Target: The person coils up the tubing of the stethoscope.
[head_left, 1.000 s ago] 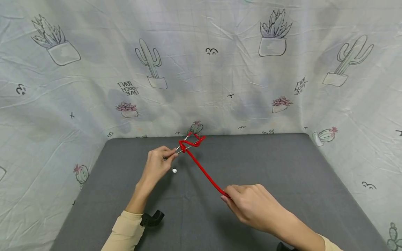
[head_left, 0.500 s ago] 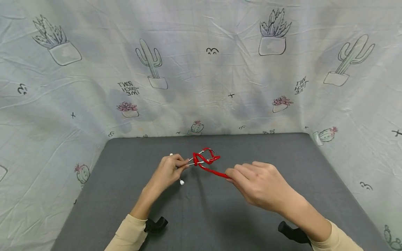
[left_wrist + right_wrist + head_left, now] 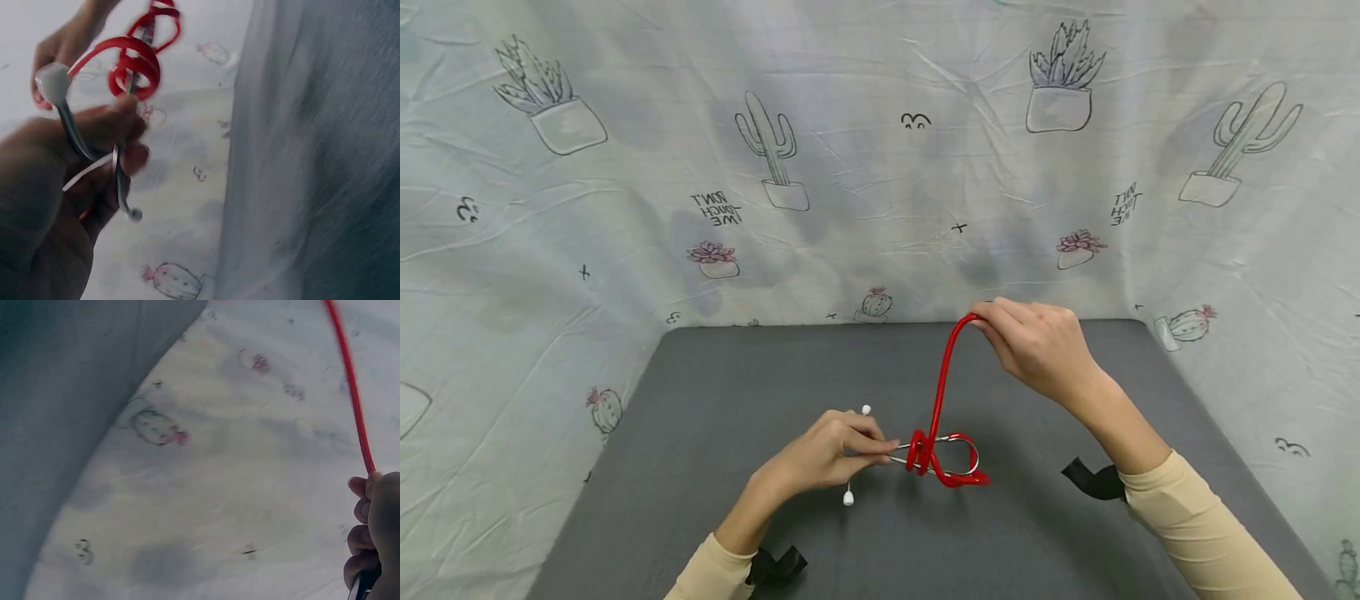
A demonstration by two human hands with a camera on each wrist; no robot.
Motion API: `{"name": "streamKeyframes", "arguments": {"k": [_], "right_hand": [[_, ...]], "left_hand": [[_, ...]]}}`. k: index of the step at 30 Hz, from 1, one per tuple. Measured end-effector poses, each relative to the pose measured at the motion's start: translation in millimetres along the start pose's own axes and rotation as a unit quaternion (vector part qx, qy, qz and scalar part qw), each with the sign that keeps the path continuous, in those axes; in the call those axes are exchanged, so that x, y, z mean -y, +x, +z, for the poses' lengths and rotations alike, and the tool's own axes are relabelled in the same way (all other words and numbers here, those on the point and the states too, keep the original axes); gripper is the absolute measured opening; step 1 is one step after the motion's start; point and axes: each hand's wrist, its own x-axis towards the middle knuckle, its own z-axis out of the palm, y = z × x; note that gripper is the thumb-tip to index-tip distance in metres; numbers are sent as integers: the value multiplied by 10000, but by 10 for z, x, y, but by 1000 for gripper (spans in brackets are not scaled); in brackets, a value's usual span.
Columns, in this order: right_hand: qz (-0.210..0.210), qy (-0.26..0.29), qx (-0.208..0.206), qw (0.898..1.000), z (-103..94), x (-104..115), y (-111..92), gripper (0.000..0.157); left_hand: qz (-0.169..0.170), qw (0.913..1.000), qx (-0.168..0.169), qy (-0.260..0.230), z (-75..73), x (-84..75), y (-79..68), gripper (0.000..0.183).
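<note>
Swinging upward, the right hand (image 3: 1037,343) is pinching the red cord (image 3: 938,392); the left hand (image 3: 835,450) is pinching the looped wire (image 3: 72,132), cord coiling round it above the table (image 3: 737,375). Steady tension should be keeping wraps snug.

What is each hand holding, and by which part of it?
The left hand pinches the wire between its white tips and the red coils; the right hand pinches the cord above them.
</note>
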Motion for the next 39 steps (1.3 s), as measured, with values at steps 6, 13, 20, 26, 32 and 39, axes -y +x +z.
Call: {"name": "streamKeyframes", "arguments": {"k": [6,13,20,26,32,39], "right_hand": [[653,246,276,9972,221,-110,-210,47],[1284,251,743,9886,458,-27,-468,58],[1999,749,1373,9673,577,206,-672,25],[2528,1167,1760,9442,652,487,-886,23],[2264,955,1724,9539,672,759,-996,19],[2130,1234,1685,9545,606,1005,-988,16]], "left_hand": [[546,9963,-310,-595,79,-59,39,32],[744,9917,-692,-793,17,-175,129,27],[958,9860,-1037,-888,-93,-200,161,24],[763,9825,-1365,-1009,-193,-177,161,25],[353,9780,-1834,-933,-268,-168,155,24],[-267,9658,-2462,-762,-330,-131,163,27]]}}
